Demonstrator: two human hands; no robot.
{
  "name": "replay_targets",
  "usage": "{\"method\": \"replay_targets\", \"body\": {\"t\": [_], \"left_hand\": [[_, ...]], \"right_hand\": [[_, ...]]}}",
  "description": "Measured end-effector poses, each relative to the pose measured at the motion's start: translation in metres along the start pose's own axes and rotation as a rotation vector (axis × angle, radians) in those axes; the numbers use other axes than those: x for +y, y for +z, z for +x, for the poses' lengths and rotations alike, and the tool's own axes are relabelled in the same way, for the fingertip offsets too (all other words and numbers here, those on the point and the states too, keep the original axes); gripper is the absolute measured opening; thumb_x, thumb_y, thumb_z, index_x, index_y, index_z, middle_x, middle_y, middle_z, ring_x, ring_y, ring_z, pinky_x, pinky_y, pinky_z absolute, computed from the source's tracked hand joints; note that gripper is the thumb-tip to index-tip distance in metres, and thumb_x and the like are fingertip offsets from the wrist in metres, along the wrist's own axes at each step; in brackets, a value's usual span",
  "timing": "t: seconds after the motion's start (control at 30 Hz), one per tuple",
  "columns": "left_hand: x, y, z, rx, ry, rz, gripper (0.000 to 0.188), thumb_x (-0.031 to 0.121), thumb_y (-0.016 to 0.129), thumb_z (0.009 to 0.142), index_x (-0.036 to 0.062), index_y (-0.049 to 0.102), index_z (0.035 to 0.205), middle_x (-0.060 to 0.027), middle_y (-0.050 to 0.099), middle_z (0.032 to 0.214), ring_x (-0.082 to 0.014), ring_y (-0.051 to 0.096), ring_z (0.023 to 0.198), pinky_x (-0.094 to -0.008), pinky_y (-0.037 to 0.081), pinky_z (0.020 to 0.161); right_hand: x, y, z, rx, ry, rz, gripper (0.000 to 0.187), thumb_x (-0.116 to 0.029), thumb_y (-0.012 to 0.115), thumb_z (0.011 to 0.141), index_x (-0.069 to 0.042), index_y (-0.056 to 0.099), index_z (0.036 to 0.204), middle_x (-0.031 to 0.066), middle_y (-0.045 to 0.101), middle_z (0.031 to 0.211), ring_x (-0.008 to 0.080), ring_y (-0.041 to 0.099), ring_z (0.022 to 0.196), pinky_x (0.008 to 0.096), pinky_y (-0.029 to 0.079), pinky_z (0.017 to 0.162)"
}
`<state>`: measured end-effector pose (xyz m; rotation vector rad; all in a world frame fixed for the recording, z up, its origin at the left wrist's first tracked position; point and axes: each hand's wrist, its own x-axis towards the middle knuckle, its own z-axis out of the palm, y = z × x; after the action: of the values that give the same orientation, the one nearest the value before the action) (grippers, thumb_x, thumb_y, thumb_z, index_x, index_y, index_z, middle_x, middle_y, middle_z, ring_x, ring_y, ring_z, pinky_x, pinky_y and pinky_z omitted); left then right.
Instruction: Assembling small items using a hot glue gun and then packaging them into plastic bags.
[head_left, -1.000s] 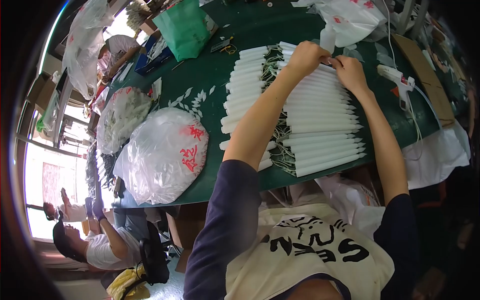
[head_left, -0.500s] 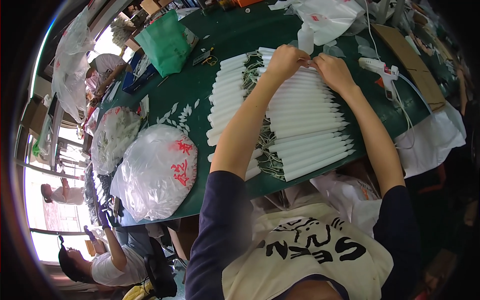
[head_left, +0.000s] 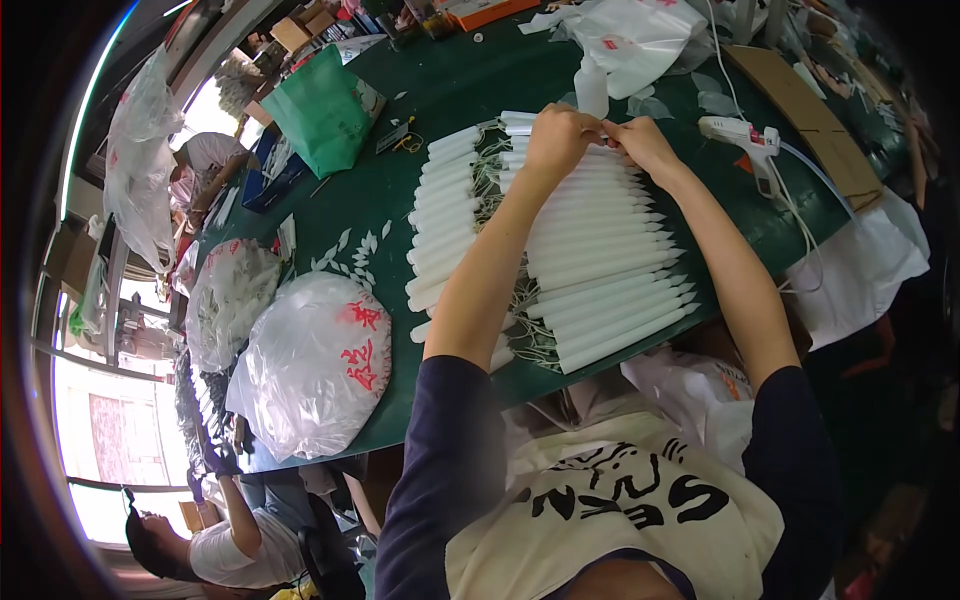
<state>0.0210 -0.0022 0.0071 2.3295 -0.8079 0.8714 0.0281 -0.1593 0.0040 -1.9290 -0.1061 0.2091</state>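
Observation:
Side by side on the green table lie two rows of white candle-shaped sticks (head_left: 600, 240) with pointed tips at their right ends. Pale wires (head_left: 488, 175) run in a tangle between the rows. Over the far end of the right-hand row, my left hand (head_left: 560, 143) and my right hand (head_left: 642, 148) meet, fingertips closed and almost touching. What they pinch is too small and covered to make out. Just beyond them stands a white squeeze bottle (head_left: 591, 90). Small white flame-shaped pieces (head_left: 360, 258) are scattered left of the rows.
A stuffed clear plastic bag (head_left: 305, 370) and a smaller one (head_left: 230, 300) sit at the left edge. A green bag (head_left: 322, 112) and yellow-handled scissors (head_left: 408, 143) lie farther back. On the right are a corded glue gun (head_left: 750, 145) and cardboard (head_left: 805, 130). Another person (head_left: 235, 545) works at lower left.
The whole view has shifted slightly. My hands stay together over the far end of the row. The co-worker at lower left has brought their hands closer together; a person behind has left view.

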Motion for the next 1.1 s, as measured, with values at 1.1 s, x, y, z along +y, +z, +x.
{"method": "replay_targets", "body": {"t": [1.1], "left_hand": [[-0.005, -0.009, 0.001, -0.162, 0.17, 0.148, 0.012, 0.013, 0.068, 0.066, 0.0142, 0.069, 0.078, -0.007, 0.063, 0.063, -0.0229, 0.056, 0.062, -0.0319, 0.038, 0.079]], "right_hand": [[0.007, -0.002, 0.003, -0.039, -0.004, 0.006, 0.032, -0.028, 0.058, 0.081, 0.0, 0.067, 0.069, 0.0094, 0.06, 0.061, 0.0174, 0.054, 0.053, 0.0295, 0.042, 0.058]]}}
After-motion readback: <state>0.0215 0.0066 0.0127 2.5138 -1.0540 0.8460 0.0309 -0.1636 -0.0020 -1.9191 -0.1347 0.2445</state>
